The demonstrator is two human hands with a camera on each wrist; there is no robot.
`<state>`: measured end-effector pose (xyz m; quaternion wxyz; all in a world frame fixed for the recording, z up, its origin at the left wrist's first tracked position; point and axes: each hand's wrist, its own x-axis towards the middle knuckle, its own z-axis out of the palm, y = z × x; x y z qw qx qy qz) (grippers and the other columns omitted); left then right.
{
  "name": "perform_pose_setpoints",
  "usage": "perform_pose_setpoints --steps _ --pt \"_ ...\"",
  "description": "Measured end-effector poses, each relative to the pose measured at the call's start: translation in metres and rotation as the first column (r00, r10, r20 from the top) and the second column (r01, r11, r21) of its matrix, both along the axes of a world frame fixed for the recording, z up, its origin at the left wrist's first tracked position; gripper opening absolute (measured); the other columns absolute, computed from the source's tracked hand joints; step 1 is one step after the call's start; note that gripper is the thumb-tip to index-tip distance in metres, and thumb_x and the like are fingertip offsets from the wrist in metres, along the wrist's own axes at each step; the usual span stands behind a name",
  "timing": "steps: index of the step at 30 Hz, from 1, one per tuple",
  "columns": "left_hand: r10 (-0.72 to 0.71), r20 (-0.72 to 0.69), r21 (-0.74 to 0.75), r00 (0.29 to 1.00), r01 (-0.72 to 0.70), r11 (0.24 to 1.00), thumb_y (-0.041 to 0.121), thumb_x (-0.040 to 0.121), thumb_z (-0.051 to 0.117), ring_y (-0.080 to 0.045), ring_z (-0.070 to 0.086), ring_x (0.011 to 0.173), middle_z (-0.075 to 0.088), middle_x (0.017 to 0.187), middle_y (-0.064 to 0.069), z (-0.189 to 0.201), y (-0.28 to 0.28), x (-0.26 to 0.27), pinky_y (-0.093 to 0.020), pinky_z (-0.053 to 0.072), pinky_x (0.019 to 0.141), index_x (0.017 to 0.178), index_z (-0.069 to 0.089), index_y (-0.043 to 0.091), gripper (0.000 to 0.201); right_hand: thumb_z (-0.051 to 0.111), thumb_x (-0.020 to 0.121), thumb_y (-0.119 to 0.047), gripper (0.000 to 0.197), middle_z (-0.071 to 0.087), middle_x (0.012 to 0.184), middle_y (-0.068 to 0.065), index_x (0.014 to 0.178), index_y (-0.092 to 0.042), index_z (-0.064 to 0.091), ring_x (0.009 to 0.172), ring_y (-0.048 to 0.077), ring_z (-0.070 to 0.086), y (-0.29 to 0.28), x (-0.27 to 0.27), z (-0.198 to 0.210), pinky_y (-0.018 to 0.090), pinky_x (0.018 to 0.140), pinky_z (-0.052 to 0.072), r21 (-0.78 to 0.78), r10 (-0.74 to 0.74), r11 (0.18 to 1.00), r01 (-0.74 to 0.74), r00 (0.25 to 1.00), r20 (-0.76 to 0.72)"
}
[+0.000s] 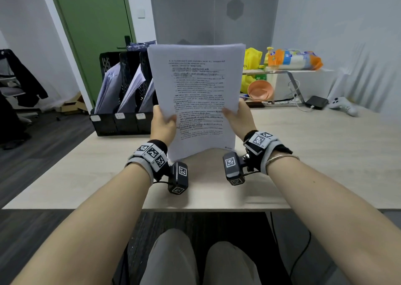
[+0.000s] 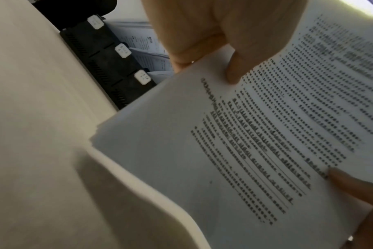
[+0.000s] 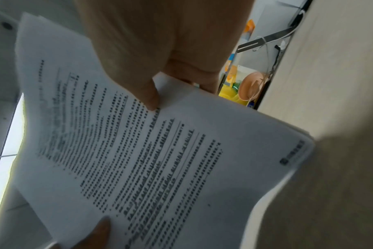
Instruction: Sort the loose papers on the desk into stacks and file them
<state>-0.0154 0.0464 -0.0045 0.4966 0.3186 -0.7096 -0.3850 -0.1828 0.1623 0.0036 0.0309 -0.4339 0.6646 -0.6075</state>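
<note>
An office: a pale desk (image 1: 303, 154) bearing black file holders (image 1: 123, 102), an office chair (image 1: 13, 89) nearby.

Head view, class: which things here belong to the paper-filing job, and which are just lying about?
Job:
paper stack, held by left hand and right hand
black file rack
desk

Lying about:
orange bowl
white game controller
yellow bag

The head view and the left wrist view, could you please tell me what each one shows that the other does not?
Only the head view shows the game controller, the orange bowl and the green door. Only the left wrist view shows the layered sheet edges at the corner of the papers. Both show the left hand and right hand holding the papers, and the black file rack with sheets inside.
</note>
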Motion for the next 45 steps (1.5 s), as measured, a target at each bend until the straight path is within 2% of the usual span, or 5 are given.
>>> perform_pose_setpoints --steps 7,14,21,35,45 --pt "-0.091 -0.100 -0.066 0.991 0.084 0.994 0.011 0.091 0.057 -0.010 0.056 0.097 0.057 0.108 -0.001 0.020 -0.003 -0.004 -0.007 0.046 0.073 0.116 0.044 0.004 0.029 0.060 0.080 -0.028 0.041 0.065 0.111 0.007 0.115 -0.007 0.055 0.102 0.021 0.063 0.000 0.002 0.013 0.045 0.092 0.050 -0.102 0.019 0.995 -0.012 0.998 0.065" --pt "-0.062 -0.110 0.023 0.992 0.065 0.998 0.018 0.088 0.063 -0.018 0.059 0.106 0.060 0.116 -0.004 -0.005 -0.009 0.002 -0.034 0.049 0.093 0.122 0.046 0.007 0.040 0.059 0.090 -0.014 0.021 0.062 0.102 0.003 0.110 -0.009 0.054 0.093 0.017 0.059 -0.005 -0.002 0.016 0.039 0.088 0.048 -0.166 0.037 0.986 -0.019 0.994 0.105" --pt "-0.029 -0.130 -0.068 0.991 0.020 0.997 0.005 0.092 0.052 -0.009 0.056 0.090 0.058 0.104 0.000 0.016 -0.005 0.002 -0.001 0.045 0.067 0.117 0.051 0.000 0.025 0.056 0.093 -0.014 0.012 0.063 0.101 0.008 0.104 -0.009 0.056 0.091 0.016 0.058 -0.005 -0.003 0.028 0.030 0.078 0.047 -0.242 0.031 0.970 -0.027 0.999 0.009" --pt "0.013 -0.012 -0.119 1.000 -0.014 0.993 -0.006 0.089 0.043 -0.020 0.056 0.099 0.055 0.102 -0.002 0.009 -0.003 -0.001 -0.024 0.043 0.087 0.123 0.034 0.004 0.037 0.050 0.082 0.007 0.026 0.064 0.100 0.011 0.104 0.002 0.060 0.092 0.021 0.058 -0.009 0.003 0.012 0.025 0.074 0.044 -0.103 0.110 0.987 -0.121 0.989 -0.102" --pt "0.007 0.036 0.020 0.999 -0.008 1.000 -0.003 0.090 0.045 -0.030 0.056 0.110 0.056 0.120 -0.019 -0.004 -0.004 -0.011 -0.033 0.044 0.094 0.124 0.037 -0.003 0.035 0.049 0.089 -0.001 0.036 0.059 0.124 0.011 0.125 -0.007 0.049 0.115 0.024 0.055 -0.019 0.007 -0.009 0.034 0.100 0.043 0.093 0.109 0.990 -0.108 0.994 -0.011"
